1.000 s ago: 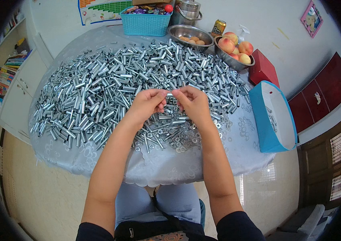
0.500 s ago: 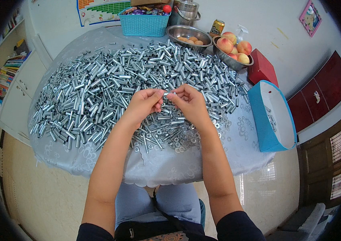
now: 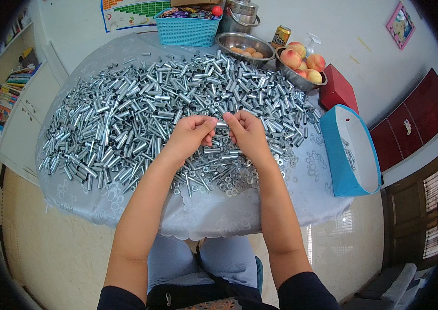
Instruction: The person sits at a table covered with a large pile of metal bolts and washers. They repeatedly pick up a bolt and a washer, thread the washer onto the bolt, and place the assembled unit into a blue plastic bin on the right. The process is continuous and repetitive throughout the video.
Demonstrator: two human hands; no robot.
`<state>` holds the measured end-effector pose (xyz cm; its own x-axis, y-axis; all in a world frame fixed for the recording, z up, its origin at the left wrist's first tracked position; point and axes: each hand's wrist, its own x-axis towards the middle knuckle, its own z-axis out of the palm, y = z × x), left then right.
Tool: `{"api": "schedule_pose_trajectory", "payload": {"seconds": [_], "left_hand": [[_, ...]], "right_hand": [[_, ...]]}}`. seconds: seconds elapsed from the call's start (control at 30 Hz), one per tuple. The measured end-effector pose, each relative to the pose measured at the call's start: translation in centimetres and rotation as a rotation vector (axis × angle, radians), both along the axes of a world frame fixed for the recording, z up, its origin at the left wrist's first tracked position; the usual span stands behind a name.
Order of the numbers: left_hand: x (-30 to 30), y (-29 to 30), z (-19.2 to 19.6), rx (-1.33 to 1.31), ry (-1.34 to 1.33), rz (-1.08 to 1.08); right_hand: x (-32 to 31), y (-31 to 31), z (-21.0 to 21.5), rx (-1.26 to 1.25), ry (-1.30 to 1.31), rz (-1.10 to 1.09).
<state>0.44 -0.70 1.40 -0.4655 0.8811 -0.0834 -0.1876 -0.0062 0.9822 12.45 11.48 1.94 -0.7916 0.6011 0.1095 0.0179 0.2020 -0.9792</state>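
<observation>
My left hand [image 3: 194, 135] is over the middle of a wide heap of metal parts, its thumb and fingers pinched together. Facing it, a short gap away, my right hand [image 3: 247, 135] is closed too, thumb against the curled fingers. What either one holds, if anything, is too small to make out. Under and around both hands lie short silvery metal tubes [image 3: 126, 111]. Nearer to me are bolts [image 3: 188, 182] and flat washers [image 3: 250, 178], some of them clear plastic-like rings.
A blue open box [image 3: 336, 155] with a few metal parts inside stands at the table's right. Along the back are a turquoise basket [image 3: 187, 32], a steel bowl of eggs [image 3: 265, 58], a bowl of peaches [image 3: 318, 87], a can [image 3: 281, 36] and a red box [image 3: 338, 89].
My hands were nearly touching, with a small metal piece between their fingertips. Now they have drawn slightly apart, and that piece can no longer be made out for certain.
</observation>
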Motion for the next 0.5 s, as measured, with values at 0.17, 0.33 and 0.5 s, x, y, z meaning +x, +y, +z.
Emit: {"api": "schedule_pose_trajectory", "payload": {"seconds": [0.17,0.33,0.5], "left_hand": [[-0.2,0.1,-0.2,0.028,-0.04,0.043],[0.0,0.1,-0.2,0.035,0.002,0.001],[0.1,0.1,-0.4,0.023,0.079,-0.008]], "right_hand": [[-0.4,-0.8,-0.6,-0.009,0.212,0.099],[0.0,-0.5,0.0,-0.061,0.071,0.028],[0.2,-0.5,0.5,-0.075,-0.136,-0.009]]}}
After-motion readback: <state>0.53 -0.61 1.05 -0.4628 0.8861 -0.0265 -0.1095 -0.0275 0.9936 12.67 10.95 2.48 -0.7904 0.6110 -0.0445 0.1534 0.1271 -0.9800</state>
